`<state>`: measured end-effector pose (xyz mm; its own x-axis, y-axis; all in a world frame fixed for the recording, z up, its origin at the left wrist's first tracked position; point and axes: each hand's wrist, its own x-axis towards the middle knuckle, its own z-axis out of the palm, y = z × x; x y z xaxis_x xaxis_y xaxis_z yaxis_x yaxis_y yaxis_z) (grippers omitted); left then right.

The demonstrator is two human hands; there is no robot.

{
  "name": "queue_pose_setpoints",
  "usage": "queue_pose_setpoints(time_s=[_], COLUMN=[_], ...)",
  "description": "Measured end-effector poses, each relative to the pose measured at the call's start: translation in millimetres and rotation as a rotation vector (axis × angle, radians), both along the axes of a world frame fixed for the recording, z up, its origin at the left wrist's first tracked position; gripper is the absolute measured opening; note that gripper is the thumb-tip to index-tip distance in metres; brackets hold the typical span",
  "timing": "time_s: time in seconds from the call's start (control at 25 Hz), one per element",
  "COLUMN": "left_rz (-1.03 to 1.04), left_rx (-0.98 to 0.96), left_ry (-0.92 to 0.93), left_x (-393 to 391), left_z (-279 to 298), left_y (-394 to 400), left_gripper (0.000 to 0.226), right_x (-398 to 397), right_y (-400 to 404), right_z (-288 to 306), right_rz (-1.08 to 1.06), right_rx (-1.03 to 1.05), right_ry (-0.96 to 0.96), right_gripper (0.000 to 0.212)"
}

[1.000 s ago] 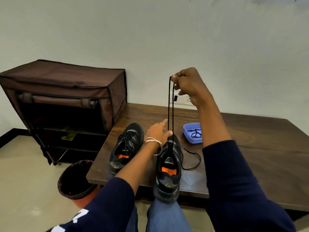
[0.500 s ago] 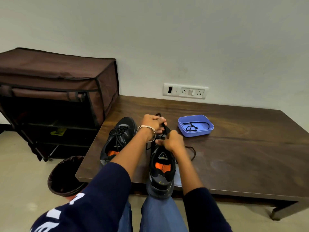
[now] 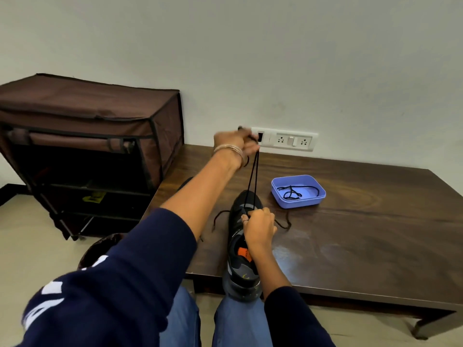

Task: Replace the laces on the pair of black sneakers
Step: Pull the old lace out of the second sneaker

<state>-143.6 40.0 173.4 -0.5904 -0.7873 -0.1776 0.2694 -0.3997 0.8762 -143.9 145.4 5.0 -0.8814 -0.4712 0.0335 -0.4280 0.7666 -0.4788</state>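
Note:
A black sneaker (image 3: 241,269) with an orange tongue tag lies at the near edge of the wooden table (image 3: 363,241), heel toward me. My right hand (image 3: 259,227) grips its upper near the eyelets. My left hand (image 3: 234,144) is raised above the table and pinches a black lace (image 3: 253,181), pulling a doubled strand taut up from the shoe. Loose lace ends (image 3: 284,222) trail on the table on both sides. My left arm hides most of the second sneaker (image 3: 184,182).
A purple tray (image 3: 310,200) holding another black lace (image 3: 292,191) sits right of the shoe. A brown fabric shoe rack (image 3: 82,151) stands to the left, a dark bin (image 3: 100,249) below the table corner, and a wall socket strip (image 3: 288,141) behind.
My left hand has risen from the shoe, drawing the lace up and away. My right hand, which held the lace high a second ago, came down and now holds the sneaker.

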Motion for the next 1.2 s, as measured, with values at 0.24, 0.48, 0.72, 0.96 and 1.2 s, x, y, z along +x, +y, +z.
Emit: queue_pose_setpoints(time_s=[0.24, 0.48, 0.72, 0.96, 1.2], left_rz=[-0.035, -0.026, 0.074, -0.322, -0.478], left_rx=[0.084, 0.183, -0.048, -0.444, -0.486], left_ry=[0.357, 0.401, -0.379, -1.024, -0.840], left_x=[4.5, 6.5, 12.6, 31.2, 41.6], left_z=[83.5, 54.5, -48.1, -122.5, -148.5], left_y=[3.8, -5.6, -58.9, -15.8, 19.2], left_gripper=[0.014, 0.012, 0.012, 0.037, 0.080], right_x=[-3.1, -5.9, -27.9, -38.6, -51.5], right_y=[-2.6, 0.6, 12.8, 13.6, -2.8], right_z=[-1.1, -1.9, -5.9, 8.2, 18.2], right_rz=[0.000, -0.082, -0.218, -0.127, 0.472], right_rx=[0.021, -0.213, -0.481, -0.588, -0.106], right_ry=[-0.014, -0.114, -0.426, -0.237, -0.043], right_gripper=[0.025, 0.030, 0.020, 0.016, 0.048])
